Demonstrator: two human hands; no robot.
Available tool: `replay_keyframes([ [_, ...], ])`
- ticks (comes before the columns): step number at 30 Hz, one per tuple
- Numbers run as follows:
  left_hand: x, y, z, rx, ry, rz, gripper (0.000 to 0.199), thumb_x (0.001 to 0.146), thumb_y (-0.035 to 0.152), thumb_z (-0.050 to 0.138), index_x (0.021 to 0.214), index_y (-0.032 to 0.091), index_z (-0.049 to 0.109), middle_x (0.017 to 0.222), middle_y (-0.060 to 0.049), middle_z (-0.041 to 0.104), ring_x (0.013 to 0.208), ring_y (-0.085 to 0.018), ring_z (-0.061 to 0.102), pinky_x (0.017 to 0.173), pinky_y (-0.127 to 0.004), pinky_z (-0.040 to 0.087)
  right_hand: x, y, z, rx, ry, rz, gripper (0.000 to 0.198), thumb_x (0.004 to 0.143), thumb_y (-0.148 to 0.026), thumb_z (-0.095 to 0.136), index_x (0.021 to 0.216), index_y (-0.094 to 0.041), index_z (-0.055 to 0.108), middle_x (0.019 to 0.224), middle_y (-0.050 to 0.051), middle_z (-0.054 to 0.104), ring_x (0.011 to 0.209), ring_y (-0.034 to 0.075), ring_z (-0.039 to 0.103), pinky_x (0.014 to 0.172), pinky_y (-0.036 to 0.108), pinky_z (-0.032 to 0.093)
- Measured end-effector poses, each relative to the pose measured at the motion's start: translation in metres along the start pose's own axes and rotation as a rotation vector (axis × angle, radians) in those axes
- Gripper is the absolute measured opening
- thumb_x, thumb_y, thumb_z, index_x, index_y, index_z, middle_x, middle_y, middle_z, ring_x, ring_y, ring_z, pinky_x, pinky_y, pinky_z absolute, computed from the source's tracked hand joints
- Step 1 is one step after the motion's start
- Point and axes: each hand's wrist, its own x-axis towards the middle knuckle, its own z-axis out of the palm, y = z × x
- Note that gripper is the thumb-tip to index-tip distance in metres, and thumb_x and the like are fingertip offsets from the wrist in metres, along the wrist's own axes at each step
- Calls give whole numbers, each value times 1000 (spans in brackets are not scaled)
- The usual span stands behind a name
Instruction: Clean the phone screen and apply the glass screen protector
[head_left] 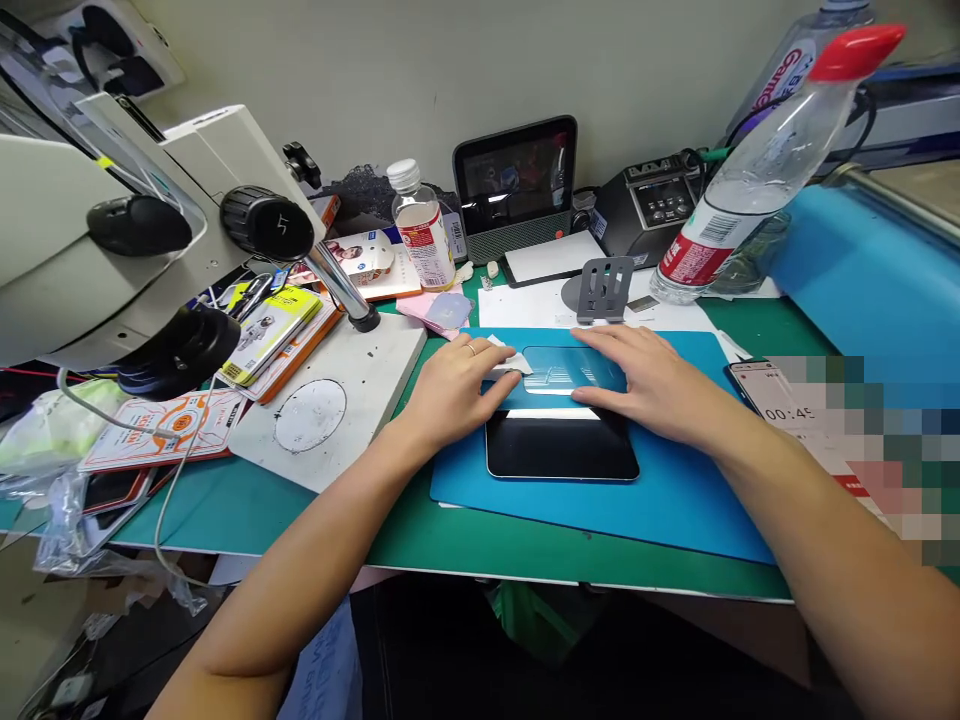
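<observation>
A clear screen protector [559, 372] lies flat on the blue mat [675, 490], between my two hands. My left hand [466, 385] has a small white wipe [510, 352] under its fingers, at the protector's left end. My right hand [637, 375] spans the right end, fingers along the far edge and thumb along the near one. Just in front of the protector, a phone [562, 446] with a dark, glossy screen lies face up on the mat.
At left stands a microscope [202, 230] over its white base [322, 400]. Behind are a small drink bottle [424, 230], a smart display [517, 185] and a grey phone stand [604, 290]. A red-capped bottle [742, 210] and a phone showing a timer [780, 400] are on the right.
</observation>
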Motion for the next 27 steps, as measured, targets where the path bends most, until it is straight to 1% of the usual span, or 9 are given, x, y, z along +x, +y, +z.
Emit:
replay_keyframes([
  [2,0,1,3,-19,-4,-9,26,102,35,60,119,18,70,108,-7,77,98,-25,68,88,-40,53,0,-2,-2,0,-32,28,77,91,-63,61,154,-20,52,146,19,59,133,43,55,109,63,48],
  [5,-1,2,4,-42,-13,-19,28,102,36,59,120,18,70,111,-8,77,99,-26,66,88,-41,53,-2,-7,-4,20,-34,74,73,92,-62,61,152,-19,55,139,19,57,122,39,62,99,55,56],
  [8,-1,3,4,-56,-23,-26,28,102,36,59,120,18,70,114,-8,76,100,-27,66,88,-41,53,-4,-11,-6,11,32,113,75,90,-62,64,150,-17,56,135,19,53,113,37,65,94,55,59],
  [11,-1,4,4,-63,-32,-37,28,102,36,59,121,18,70,115,-9,75,102,-28,66,90,-43,53,-5,-13,-7,19,102,103,72,89,-62,66,146,-19,60,132,18,54,110,36,65,94,56,58],
  [14,-1,4,4,-69,-41,-52,31,102,38,59,124,17,69,119,-10,74,105,-29,65,92,-44,53,-4,-16,-7,47,172,66,55,93,-54,64,136,-20,67,126,16,59,108,34,66,90,53,58],
  [18,-1,4,3,-83,-55,-44,41,100,44,63,131,17,65,121,-11,73,109,-29,64,94,-44,52,-3,-23,-10,87,268,24,28,97,-38,63,116,-21,75,105,10,67,98,28,68,85,46,57],
  [20,-1,5,2,-101,-71,-17,51,98,49,65,137,16,61,122,-12,72,109,-29,63,94,-44,51,-3,-27,-12,120,316,12,24,96,-34,64,114,-22,75,97,7,68,94,26,67,78,42,56],
  [23,-1,8,1,-149,-97,13,60,97,56,65,142,18,57,121,-11,72,109,-30,63,94,-44,50,-6,-32,-16,193,377,-2,19,96,-33,66,112,-24,74,97,6,68,91,23,67,70,37,54],
  [27,-1,12,0,-294,-101,-37,52,101,59,54,135,21,62,117,-8,75,107,-27,64,93,-43,50,-7,-37,-20,169,416,-70,11,98,-32,64,97,-27,74,95,6,67,90,24,67,80,43,54],
])
